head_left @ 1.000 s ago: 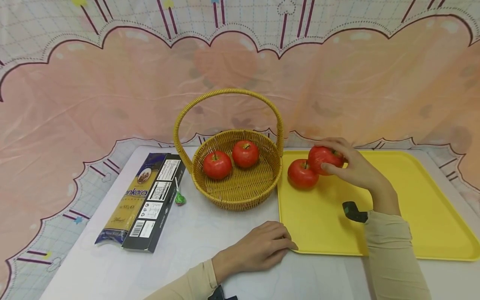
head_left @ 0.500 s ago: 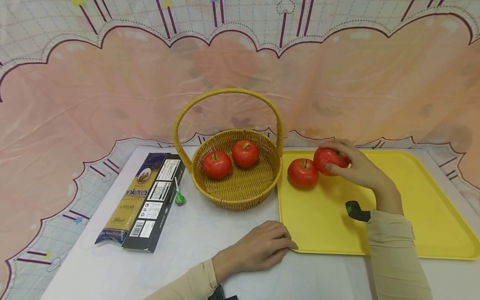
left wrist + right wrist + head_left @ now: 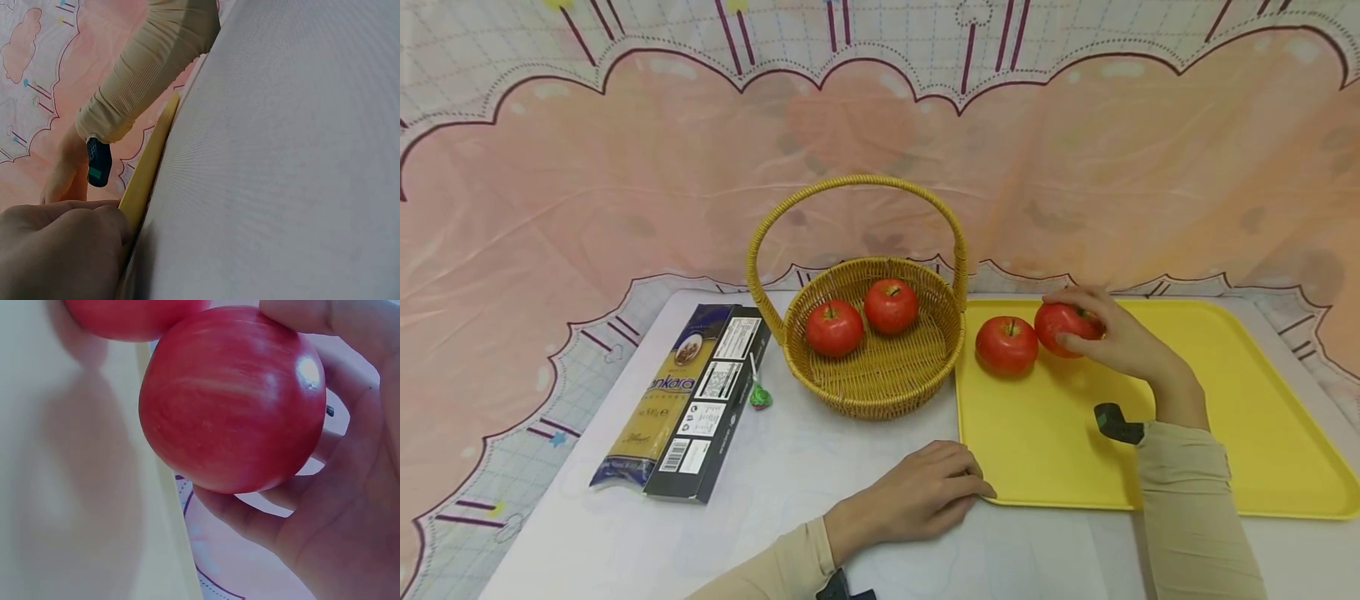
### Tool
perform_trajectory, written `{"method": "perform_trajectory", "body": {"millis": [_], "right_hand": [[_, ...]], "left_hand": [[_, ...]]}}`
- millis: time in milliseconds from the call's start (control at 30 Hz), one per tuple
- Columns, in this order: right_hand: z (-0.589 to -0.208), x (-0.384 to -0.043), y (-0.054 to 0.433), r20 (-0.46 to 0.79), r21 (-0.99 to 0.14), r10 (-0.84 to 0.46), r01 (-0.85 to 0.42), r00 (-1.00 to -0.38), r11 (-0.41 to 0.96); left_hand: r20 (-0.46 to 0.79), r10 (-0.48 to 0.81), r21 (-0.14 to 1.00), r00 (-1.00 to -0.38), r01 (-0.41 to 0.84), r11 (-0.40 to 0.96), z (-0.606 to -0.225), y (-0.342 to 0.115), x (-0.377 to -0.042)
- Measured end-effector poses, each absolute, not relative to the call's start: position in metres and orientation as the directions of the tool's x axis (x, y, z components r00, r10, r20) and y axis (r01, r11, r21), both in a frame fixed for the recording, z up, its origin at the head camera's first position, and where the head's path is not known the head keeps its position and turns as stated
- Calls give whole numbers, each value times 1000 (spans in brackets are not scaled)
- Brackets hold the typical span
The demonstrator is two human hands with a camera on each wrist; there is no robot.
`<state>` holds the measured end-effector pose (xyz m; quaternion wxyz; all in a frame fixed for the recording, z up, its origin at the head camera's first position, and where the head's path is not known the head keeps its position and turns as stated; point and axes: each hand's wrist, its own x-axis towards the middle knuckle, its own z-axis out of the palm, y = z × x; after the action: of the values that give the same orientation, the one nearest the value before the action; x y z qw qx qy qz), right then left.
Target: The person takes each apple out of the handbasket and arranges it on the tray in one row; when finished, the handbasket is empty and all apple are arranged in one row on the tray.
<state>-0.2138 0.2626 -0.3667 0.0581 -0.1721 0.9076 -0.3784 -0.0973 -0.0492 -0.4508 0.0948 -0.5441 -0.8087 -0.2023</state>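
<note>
My right hand (image 3: 1112, 333) grips a red apple (image 3: 1063, 327) over the back of the yellow tray (image 3: 1052, 450), thumb on the near side and fingers around the far side. In the right wrist view this apple (image 3: 231, 400) fills the middle, its short dark stem toward the palm. A second apple (image 3: 1007, 346) sits on the tray just left of it. My left hand (image 3: 925, 492) holds the tray's near left corner with bent fingers; in the left wrist view its knuckles lie right against the tray's rim (image 3: 147, 175).
Left of the tray stands a wicker basket (image 3: 880, 392) with a tall handle and two apples (image 3: 835, 328) inside. Farther left lie a pasta packet (image 3: 662, 396), a black box (image 3: 711, 408) and a green lollipop (image 3: 760, 396). A patterned cloth (image 3: 880, 133) hangs behind.
My right hand has carried its apple slightly right and lower, away from the other apple on the tray. The left hand has stayed at the tray corner.
</note>
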Motion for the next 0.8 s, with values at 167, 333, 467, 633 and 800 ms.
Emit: {"method": "perform_trajectory", "body": {"millis": [167,333,467,633,800], "right_hand": [[-369,-214,265,23,-706,-380,-284,-925,649],[-371,-215,267,13,-703,-389,-285,-921,651],[-375,-216,269,-8,-695,-388,-274,-922,665],[-378,-217,270,-9,-691,-403,-286,-915,663],[-379,-216,268,-12,-682,-408,-291,-913,671]], "left_hand": [[374,843,218,-388,920,327,-451,-49,-97],[372,843,220,-388,919,326,-450,-48,-98],[373,845,216,-383,922,322,-450,-49,-98],[385,843,219,-376,924,313,-450,-49,-98],[397,842,203,-365,930,307,-449,-49,-98]]}}
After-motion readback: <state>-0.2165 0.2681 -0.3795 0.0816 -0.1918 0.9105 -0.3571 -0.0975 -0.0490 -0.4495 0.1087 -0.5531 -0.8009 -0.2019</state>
